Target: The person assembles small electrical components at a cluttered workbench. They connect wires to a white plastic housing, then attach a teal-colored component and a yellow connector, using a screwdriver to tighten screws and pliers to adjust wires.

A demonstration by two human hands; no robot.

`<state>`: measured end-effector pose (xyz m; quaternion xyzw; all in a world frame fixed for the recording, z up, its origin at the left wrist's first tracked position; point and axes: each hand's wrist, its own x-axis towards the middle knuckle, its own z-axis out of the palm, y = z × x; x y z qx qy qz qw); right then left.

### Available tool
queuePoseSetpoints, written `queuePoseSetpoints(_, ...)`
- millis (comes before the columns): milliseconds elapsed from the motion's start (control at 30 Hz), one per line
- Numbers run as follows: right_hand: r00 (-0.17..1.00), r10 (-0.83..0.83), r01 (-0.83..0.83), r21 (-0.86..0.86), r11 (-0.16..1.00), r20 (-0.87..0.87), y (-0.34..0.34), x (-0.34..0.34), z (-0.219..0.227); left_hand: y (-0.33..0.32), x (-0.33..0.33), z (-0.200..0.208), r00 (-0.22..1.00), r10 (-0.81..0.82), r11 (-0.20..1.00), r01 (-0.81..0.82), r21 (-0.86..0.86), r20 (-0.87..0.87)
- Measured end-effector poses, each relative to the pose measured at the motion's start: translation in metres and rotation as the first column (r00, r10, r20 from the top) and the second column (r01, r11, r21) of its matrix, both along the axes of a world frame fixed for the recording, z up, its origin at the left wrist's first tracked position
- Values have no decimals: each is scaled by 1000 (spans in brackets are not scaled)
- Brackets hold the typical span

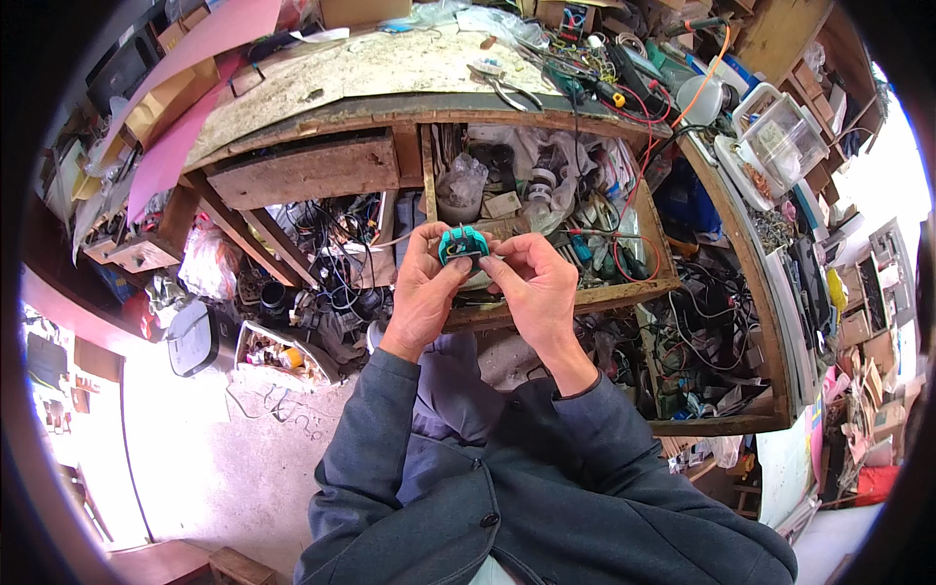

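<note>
From my end I look down on a worn wooden table [380, 73] that bends across the view, its pale, stained top crowded toward the right, with a closed wooden drawer front [302, 168] at left and a cluttered open drawer [604, 296] near the middle. Below I see a pale, marked floor [263, 468], with a brown wooden piece [239, 566] at the lower edge. Strong white light [895, 127] washes out parts of both side rims for me, and cardboard [885, 414] crowds the right.
</note>
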<state>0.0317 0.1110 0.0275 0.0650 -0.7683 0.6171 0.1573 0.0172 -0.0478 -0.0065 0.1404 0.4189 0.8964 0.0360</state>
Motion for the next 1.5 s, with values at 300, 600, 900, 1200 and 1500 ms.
queuePoseSetpoints(300, 996, 84, -85, -25, 996, -11, 6, -1, 9, 0, -2, 0, 997, 28, 997, -22, -79, 79)
queuePoseSetpoints(600, 983, 159, -168, 88, 982, 95, 14, -7, 12, 3, 0, 1, 997, 61, 993, -55, -104, 54)
queuePoseSetpoints(900, 964, 231, -231, -20, 973, 133, 19, -5, 9, 8, 0, 4, 998, 44, 990, -37, -133, 54)
queuePoseSetpoints(1200, 963, 211, -189, 136, 973, -170, 25, -20, 17, 12, 1, 8, 993, 109, 963, -95, -251, 44)
queuePoseSetpoints(1500, 924, 169, -100, 210, 973, -342, 17, -27, 17, 15, 5, 13, 988, 145, 940, -123, -320, 47)
